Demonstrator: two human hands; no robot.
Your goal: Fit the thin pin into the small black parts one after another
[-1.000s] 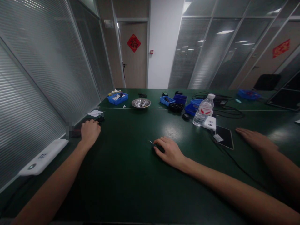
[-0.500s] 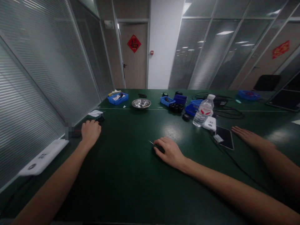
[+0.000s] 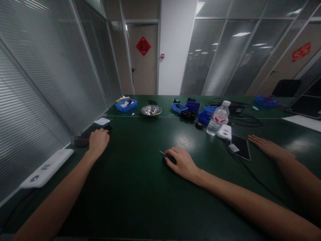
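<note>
My left hand (image 3: pixel 98 140) rests at the left edge of the green table (image 3: pixel 140 194), fingers curled over a dark object (image 3: pixel 82 140) that is mostly hidden. My right hand (image 3: pixel 182 162) lies near the table's middle, fingers bent over a small black object (image 3: pixel 168 157) with a thin tip poking out to the left. Another person's hand (image 3: pixel 267 146) lies flat and open on the table at the right, beside a dark tablet (image 3: pixel 241 146).
A water bottle (image 3: pixel 217 118) and a white device (image 3: pixel 224 132) stand behind the tablet. Farther back are blue bins (image 3: pixel 126 104), a metal bowl (image 3: pixel 150 110) and cables (image 3: pixel 247 120). A white box (image 3: pixel 46 167) sits by the glass partition on the left.
My left hand has crept slightly right. The other person's hand has slid a little left. A pale sheet has appeared at the far right edge.
</note>
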